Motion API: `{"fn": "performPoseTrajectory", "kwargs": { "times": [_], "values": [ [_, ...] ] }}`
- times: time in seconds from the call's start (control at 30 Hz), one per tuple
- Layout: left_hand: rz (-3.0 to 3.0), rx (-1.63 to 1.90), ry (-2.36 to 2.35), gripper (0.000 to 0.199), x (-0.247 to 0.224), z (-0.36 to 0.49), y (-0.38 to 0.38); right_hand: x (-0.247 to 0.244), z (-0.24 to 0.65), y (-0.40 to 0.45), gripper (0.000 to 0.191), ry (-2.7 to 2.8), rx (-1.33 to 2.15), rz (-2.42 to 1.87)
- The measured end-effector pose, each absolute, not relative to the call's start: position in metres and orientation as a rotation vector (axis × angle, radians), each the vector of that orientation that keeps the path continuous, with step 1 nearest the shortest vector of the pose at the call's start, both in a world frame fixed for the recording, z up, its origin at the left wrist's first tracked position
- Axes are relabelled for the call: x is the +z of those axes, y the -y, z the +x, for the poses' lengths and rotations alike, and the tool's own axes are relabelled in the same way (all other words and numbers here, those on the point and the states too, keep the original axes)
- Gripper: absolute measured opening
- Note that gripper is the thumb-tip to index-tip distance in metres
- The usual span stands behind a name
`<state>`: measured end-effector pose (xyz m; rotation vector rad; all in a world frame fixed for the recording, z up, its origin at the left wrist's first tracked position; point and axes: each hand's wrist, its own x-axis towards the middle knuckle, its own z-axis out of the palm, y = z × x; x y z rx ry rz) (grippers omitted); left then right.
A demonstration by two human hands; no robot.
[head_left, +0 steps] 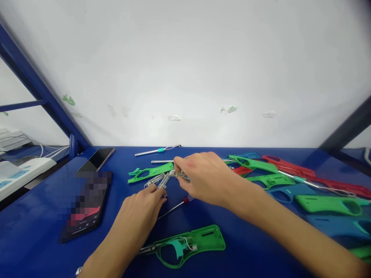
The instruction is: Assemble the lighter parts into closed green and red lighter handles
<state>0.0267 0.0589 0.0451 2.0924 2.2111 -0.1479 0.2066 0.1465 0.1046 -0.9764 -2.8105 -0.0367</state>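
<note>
Firstly, the wall (185,69): white, with scuffed patches of green and bare plaster low down.
Blue tabletop (37,235): spread under everything, its far edge meeting the wall.
Blue frame post (52,107): slanting across the upper left.
Heap of lighter shells (307,190): green, red and blue gun-shaped pieces, overlapping on the right.
Near smartphone (87,220): lying at left, its screen partly pixelated.
Green lighter shell half (208,239): open side up in front of the hands, a teal trigger and white wire inside.
Right hand (207,172): thumb and forefinger pinched on the far end of the clear parts.
White power strip (14,175): at the left edge, blue sockets upward.
Left hand (143,206): fingertips gripping the near end of the clear parts; a bit of silver shows at the wrist.
Far smartphone (98,159): dark-screened, just beyond the near one.
Second green shell half (159,170): behind the fingers.
Metal tube with teal collar (160,150): near the wall.
Thin rod with red end (185,200): on the tabletop between the hands.
Clear parts (164,181): slim, metal-fitted pieces bridging both sets of fingertips; exact count hidden.
</note>
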Motion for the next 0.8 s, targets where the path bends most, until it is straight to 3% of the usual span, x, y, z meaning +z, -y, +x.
{"fn": "performPoseTrajectory", "kwargs": {
  "times": [0.37,0.47,0.8],
  "values": [
    [2.069,-0.106,-2.283,0.02,0.038,0.026,-0.06,0.095,0.211,-0.15,0.012,2.803,0.015,-0.953],
    [2.084,0.11,-2.284,0.015,0.026,0.019,-0.054,0.093,0.21,-0.149,0.01,2.797,0.049,-0.945],
    [1.838,1.129,-2.103,0.032,0.022,-0.001,-0.017,0.094,0.209,-0.141,0.005,2.829,0.444,-0.68]
  ]
}}
